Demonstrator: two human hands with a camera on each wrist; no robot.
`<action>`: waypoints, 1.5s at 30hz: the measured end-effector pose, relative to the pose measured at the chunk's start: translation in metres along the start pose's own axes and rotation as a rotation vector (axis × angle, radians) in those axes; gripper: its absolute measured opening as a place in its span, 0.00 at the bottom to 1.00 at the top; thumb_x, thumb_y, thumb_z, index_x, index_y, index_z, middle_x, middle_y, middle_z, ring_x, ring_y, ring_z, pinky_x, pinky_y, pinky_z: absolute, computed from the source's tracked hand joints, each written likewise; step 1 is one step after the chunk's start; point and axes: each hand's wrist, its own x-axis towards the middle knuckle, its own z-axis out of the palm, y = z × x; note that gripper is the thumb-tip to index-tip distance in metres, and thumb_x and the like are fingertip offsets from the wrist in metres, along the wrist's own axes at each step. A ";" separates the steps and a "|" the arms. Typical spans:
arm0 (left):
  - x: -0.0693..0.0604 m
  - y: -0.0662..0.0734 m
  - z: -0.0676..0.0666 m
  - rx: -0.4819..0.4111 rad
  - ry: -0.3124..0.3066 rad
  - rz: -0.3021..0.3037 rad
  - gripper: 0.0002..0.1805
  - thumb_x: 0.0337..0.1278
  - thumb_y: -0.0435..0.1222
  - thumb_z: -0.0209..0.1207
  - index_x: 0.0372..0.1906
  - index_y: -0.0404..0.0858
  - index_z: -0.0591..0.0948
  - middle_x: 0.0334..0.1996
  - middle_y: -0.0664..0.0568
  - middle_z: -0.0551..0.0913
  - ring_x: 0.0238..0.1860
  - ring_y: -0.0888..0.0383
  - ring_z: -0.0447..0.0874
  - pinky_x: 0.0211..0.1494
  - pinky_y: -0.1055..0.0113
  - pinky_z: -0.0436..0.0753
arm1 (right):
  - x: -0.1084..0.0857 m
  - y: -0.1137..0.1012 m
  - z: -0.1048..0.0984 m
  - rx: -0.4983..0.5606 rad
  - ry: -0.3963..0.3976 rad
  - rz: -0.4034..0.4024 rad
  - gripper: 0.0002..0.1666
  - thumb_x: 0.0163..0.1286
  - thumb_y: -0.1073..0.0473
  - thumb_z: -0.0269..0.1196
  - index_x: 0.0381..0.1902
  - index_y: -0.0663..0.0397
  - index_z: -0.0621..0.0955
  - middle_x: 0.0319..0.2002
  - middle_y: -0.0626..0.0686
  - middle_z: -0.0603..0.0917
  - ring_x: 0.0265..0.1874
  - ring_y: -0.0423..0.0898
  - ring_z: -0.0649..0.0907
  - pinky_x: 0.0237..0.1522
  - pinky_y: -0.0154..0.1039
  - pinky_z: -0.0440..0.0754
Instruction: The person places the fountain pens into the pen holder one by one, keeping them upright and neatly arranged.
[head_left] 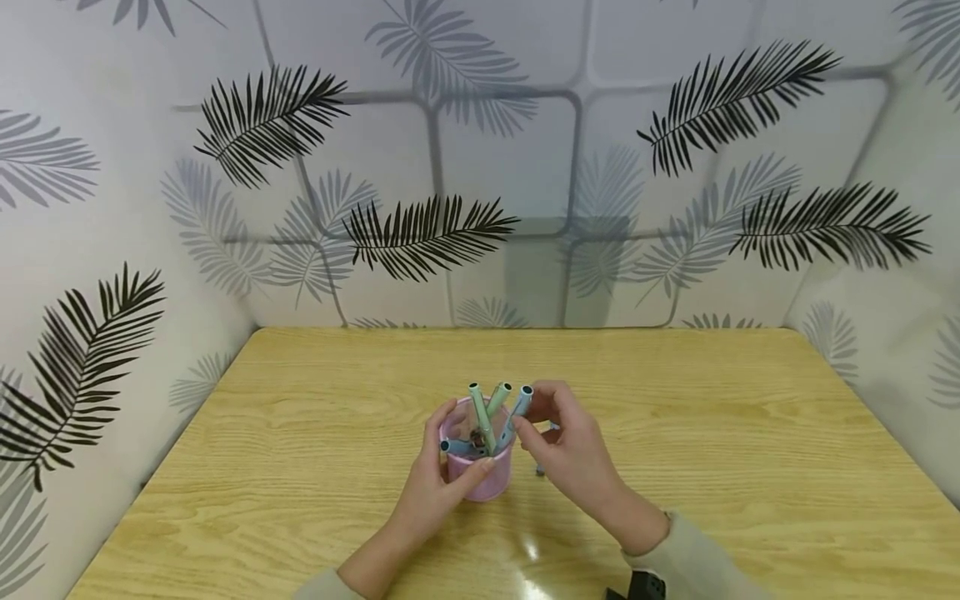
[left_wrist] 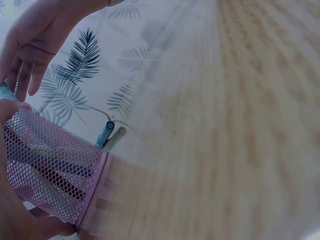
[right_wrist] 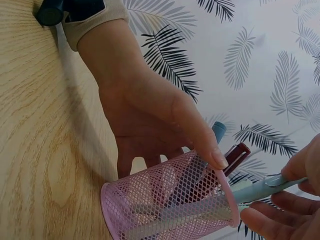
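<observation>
A pink mesh pen holder stands on the table, with my left hand wrapped around its side, thumb near the rim. My right hand pinches a light blue pen whose lower part is inside the holder. Two green pens lean in it, one behind the other. A darker blue pen tilts to the left over the rim. In the right wrist view a dark red pen also pokes out. Another blue pen lies on the table, partly hidden behind my right hand in the head view.
The wood-grain table reaches back to a wall with a leaf pattern, and similar panels rise at both sides. A black device sits at my right sleeve.
</observation>
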 end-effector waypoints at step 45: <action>-0.001 0.011 0.000 -0.007 -0.005 -0.021 0.42 0.56 0.37 0.62 0.70 0.51 0.50 0.67 0.48 0.59 0.63 0.44 0.62 0.56 0.48 0.71 | 0.002 0.046 -0.018 -0.151 -0.034 0.349 0.11 0.62 0.65 0.63 0.43 0.58 0.76 0.36 0.53 0.80 0.34 0.47 0.80 0.27 0.34 0.80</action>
